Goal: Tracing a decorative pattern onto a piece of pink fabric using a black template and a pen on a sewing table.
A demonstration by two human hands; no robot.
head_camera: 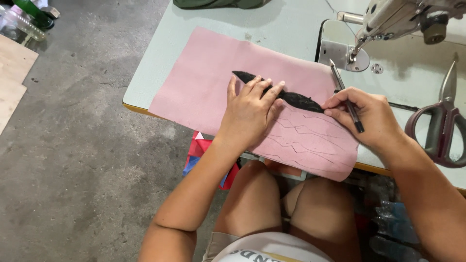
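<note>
A pink sheet of material (204, 82) lies flat on the pale sewing table (286, 24), with several wavy traced lines on its near right part. A long black wavy-edged template (296, 99) rests across it. My left hand (250, 111) presses flat on the template's middle, fingers spread. My right hand (371, 116) holds a pen (345, 94) at the template's right end, its upper tip pointing away toward the machine.
A sewing machine head (403, 19) and its needle plate (340, 51) stand at the back right. Large scissors with dark red handles (444, 121) lie at the right. Dark green fabric (218, 4) sits at the table's far edge. Grey concrete floor (77, 145) lies to the left, my knees below.
</note>
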